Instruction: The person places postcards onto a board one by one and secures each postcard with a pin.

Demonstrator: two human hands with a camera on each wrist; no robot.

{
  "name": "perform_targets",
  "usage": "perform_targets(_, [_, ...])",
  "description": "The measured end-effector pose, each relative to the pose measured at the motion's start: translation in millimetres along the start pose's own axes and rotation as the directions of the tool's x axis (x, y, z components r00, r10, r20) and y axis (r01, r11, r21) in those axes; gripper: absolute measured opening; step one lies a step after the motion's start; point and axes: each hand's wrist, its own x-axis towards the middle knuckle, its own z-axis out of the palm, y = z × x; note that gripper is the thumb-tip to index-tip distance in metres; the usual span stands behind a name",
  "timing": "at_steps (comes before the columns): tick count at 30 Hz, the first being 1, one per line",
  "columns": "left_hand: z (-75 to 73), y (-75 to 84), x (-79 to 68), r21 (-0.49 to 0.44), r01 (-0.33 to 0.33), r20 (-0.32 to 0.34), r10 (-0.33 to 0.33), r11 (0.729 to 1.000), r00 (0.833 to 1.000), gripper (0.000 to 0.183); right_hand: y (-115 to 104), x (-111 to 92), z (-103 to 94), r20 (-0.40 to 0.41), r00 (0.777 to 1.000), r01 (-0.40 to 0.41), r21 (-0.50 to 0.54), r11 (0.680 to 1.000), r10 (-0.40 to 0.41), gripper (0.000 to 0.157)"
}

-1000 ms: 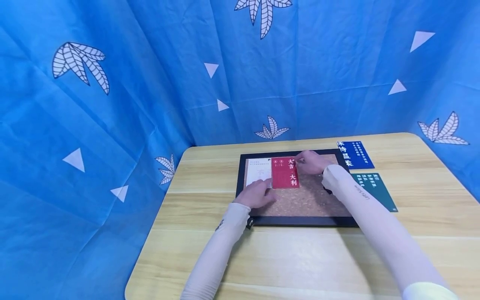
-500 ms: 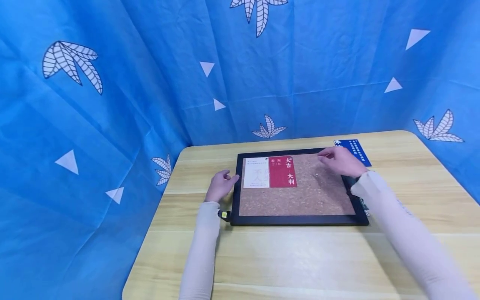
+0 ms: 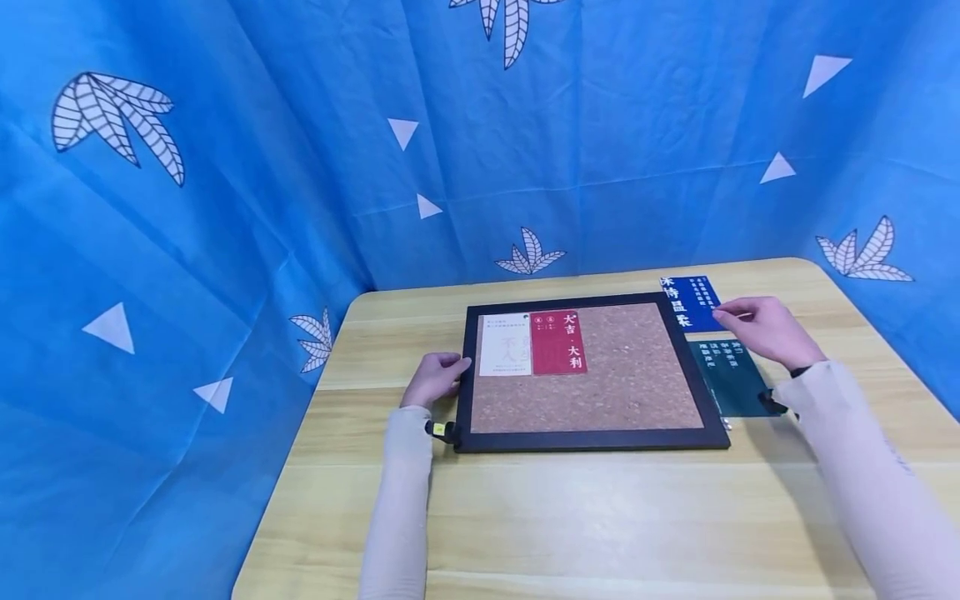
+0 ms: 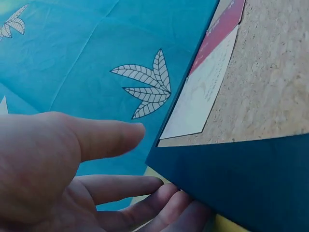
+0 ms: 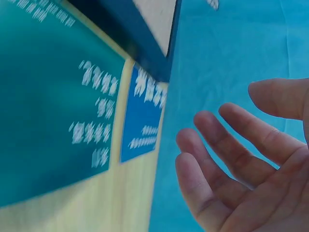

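Note:
A black-framed corkboard point(image 3: 637, 379) lies on the table. A white card point(image 3: 495, 337) and a red card point(image 3: 551, 350) sit side by side at its upper left, each with a small dark pin-like dot near the top. My left hand point(image 3: 435, 377) is at the frame's left edge; in the left wrist view its fingertips point(image 4: 181, 195) touch the edge from below and the thumb stands apart. My right hand point(image 3: 768, 329), holding nothing, hovers above a blue card point(image 3: 693, 307) and a dark green card point(image 3: 727, 379), right of the board. The right wrist view shows its fingers point(image 5: 231, 137) loosely spread.
Both loose cards lie close to the board's right edge on the wooden table point(image 3: 585, 517). Small shiny bits point(image 3: 726, 424) show by the frame's lower right. A blue patterned curtain point(image 3: 480, 150) hangs behind and left of the table.
My left hand has moved left off the white card to the frame's edge. The right hand has left the red card and travelled right, past the board, over the loose cards.

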Motion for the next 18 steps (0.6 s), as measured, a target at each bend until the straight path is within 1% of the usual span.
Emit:
perform_targets(4, [2.4, 0.7, 1.6, 0.036, -0.02, -0.017, 0.02, 0.999, 1.0, 0.046, 18, -3, -1.7, -0.027, 1.0, -0.014, -0.013, 1.0, 0.014, 0.07])
perform_targets(7, [3.3, 0.9, 2.0, 0.055, -0.024, -0.025, 0.025, 0.998, 0.999, 0.046, 30, -8, -1.6, -0.032, 0.998, -0.047, -0.025, 0.999, 0.046, 0.069])
perform_targets(11, [3.6, 0.6, 3.1, 0.115, -0.034, -0.029, 0.038, 0.993, 0.999, 0.048, 44, -15, -1.2, -0.011, 0.994, -0.107, -0.035, 0.994, 0.106, 0.072])
perform_targets(14, [4.4, -1.2, 4.2, 0.162, -0.04, -0.041, 0.048, 0.986, 0.998, 0.048, 52, -18, 0.0, 0.009, 0.991, -0.136, -0.053, 0.989, 0.137, 0.076])
perform_targets(18, [5.6, -3.3, 5.4, 0.169, -0.042, -0.051, 0.051, 0.985, 0.997, 0.047, 58, -20, 2.5, 0.045, 0.984, -0.17, -0.07, 0.983, 0.174, 0.085])
